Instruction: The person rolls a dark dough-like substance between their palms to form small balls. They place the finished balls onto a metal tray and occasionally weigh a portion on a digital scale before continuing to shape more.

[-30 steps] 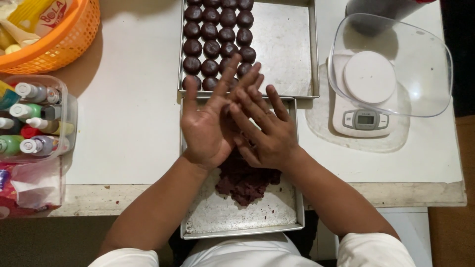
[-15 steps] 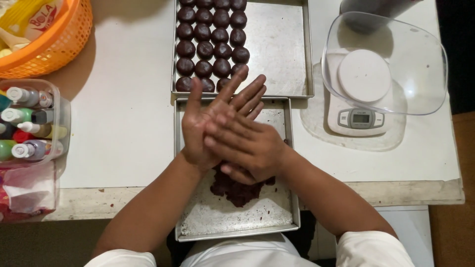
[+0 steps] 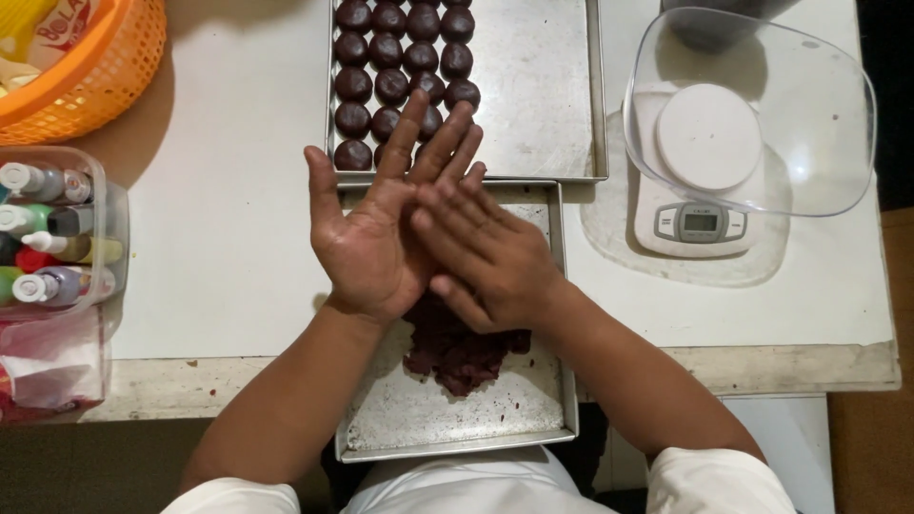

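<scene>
- White tabletop (image 3: 228,247) with a worn front edge carries everything; it is seen from straight above.
- Far left: an orange basket (image 3: 105,67) at the corner, and below it a clear tub of small colour bottles (image 3: 52,228).
- Left hand (image 3: 376,224) is flat and open, palm up, fingers spread and pointing away over the seam between the two trays.
- Right hand (image 3: 486,257) lies palm down across the left palm, fingers nearly straight. Whatever is pressed between the palms is hidden, so I cannot tell whether a piece of dough is there.
- Under the wrists, the near metal tray (image 3: 457,419) holds a ragged lump of dark brown dough (image 3: 462,352), with crumbs scattered around it.
- Beyond the fingertips, the far metal tray (image 3: 543,95) has neat rows of dark dough balls (image 3: 390,57) filling its left part.
- The dough looks soft, a little crumbly and tacky: best pinched off in small bits from the lump's edge and cupped lightly, since the finished balls would likely dent under a firm squeeze.
- Right: a white kitchen scale (image 3: 705,205) with a clear bowl (image 3: 809,114) sitting on it.
</scene>
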